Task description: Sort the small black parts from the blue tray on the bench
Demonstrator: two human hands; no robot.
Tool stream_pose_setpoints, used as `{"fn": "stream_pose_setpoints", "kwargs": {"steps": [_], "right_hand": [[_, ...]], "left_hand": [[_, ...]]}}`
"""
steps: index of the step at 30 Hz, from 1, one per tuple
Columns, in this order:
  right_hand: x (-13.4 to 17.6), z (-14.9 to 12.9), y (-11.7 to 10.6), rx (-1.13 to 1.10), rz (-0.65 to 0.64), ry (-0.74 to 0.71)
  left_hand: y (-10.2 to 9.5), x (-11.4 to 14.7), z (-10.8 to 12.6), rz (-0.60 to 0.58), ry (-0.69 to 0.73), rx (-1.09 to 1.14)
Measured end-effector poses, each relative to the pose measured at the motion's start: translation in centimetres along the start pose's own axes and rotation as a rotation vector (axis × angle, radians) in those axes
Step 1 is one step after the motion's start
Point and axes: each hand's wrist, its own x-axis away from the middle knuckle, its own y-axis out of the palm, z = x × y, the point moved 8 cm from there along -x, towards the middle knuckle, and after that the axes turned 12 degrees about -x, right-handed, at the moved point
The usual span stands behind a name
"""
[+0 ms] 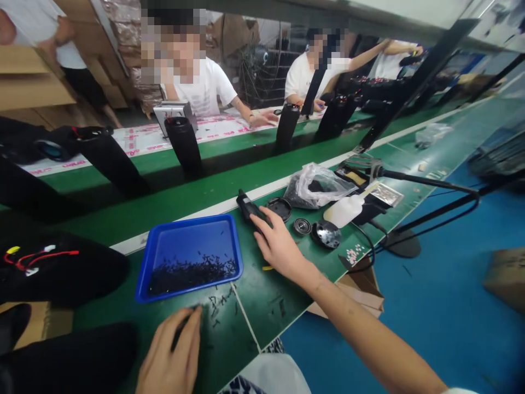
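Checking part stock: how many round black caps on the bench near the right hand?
3: largest cap just beyond the right hand, small cap beside it, domed cap farther right. The bag may hide more.
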Motion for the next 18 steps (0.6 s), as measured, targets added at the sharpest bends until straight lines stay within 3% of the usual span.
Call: {"fn": "stream_pose_setpoints", "kwargs": {"steps": [2,6,13,18], "right_hand": [[1.5,-2.1,0.7,-0.016,-0.044,-0.029],[4.1,-3.6,4.1,-0.059,-0.300,-0.081],[3.5,-1.7,5.2,0.078,-0.215,-0.060],[6.1,-4.0,6.6,0.174,-0.341,-0.121]], "left_hand": [[1.4,-1.4,-0.4,-0.014,0.020,-0.024],[2.6,-3.1,-0.8,-0.002,0.004,-0.007],[3.9,-3.2,2.0,-0.028,0.205,-0.036],[4.6,-4.2,2.9,-0.047,0.317,-0.088]]}}
